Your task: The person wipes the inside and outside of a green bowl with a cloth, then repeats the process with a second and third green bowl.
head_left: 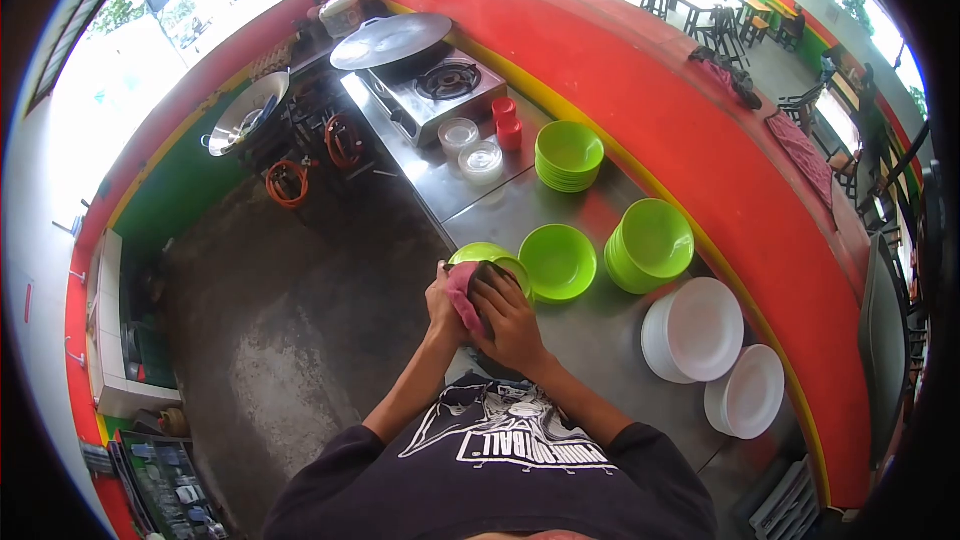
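Close in front of my body I hold a lime-green bowl (487,254), tilted, its lower part hidden by a cloth and my hands. My left hand (443,306) is closed at the left side of the bowl, next to the pink cloth (461,292). My right hand (508,320) has its fingers bent over the dark part of the cloth, pressing it against the bowl. Just right of the held bowl, a single green bowl (558,262) sits on the steel counter (490,205). Two stacks of green bowls, a far stack (569,152) and a right stack (655,243), stand beyond it.
White plates (704,330) and white oval dishes (746,395) are stacked at the right. Clear plastic tubs (481,162), red cups (508,132) and a gas stove (440,90) stand farther along. A red wall (640,90) borders the counter; a wok (250,112) stands left.
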A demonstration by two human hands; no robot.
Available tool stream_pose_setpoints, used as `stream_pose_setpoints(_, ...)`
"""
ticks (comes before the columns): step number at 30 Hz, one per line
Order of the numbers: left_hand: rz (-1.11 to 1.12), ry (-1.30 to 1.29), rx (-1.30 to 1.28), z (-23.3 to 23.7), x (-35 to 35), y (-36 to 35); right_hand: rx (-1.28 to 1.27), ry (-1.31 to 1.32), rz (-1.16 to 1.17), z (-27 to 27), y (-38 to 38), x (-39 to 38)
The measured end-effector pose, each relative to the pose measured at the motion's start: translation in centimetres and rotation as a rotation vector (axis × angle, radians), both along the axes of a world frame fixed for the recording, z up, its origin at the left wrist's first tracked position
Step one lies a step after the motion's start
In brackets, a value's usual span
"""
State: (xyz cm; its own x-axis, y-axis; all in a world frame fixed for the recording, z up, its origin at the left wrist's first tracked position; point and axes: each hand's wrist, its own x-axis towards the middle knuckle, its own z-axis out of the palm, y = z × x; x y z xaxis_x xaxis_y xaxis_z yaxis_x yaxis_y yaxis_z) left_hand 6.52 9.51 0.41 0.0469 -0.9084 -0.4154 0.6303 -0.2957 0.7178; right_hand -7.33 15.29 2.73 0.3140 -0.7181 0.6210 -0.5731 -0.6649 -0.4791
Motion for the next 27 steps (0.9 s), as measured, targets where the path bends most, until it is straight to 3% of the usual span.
stream_pose_setpoints(3, 0.021, -0.075, 0.031, 0.9, 1.1, -0.2, 0.009, -0.133, -0.077, -1.2, 0.7, 0.1)
stream_pose_setpoints(6, 0.051, -0.167, 0.030, 1.7, 1.7, -0.3, 0.019, -0.433, -0.167, -2.8, -0.1, 0.3)
stream_pose_setpoints(9, 0.028, -0.180, 0.069, 2.0, 2.2, -0.5, 0.316, -0.949, -0.194, -4.7, -0.5, 1.4)
stream_pose_setpoints(15, -0.167, -0.272, -0.011, 3.0, 3.8, -0.6, 0.685, -1.242, -0.104, -2.1, -4.8, -0.6)
stream_pose_setpoints(19, -0.318, -0.367, -0.040, 4.5, 4.6, -0.8, 0.769, -0.795, -0.057, -0.8, -7.1, -1.9)
stream_pose_setpoints(22, -0.440, -0.427, -0.142, 4.1, 5.8, -1.4, 0.862, -0.634, -0.026, 0.6, -7.9, -2.2)
stream_pose_setpoints(27, -0.374, -0.539, -0.269, 2.9, 5.8, -2.1, 0.838, -0.829, 0.011, 1.2, -8.7, -1.8)
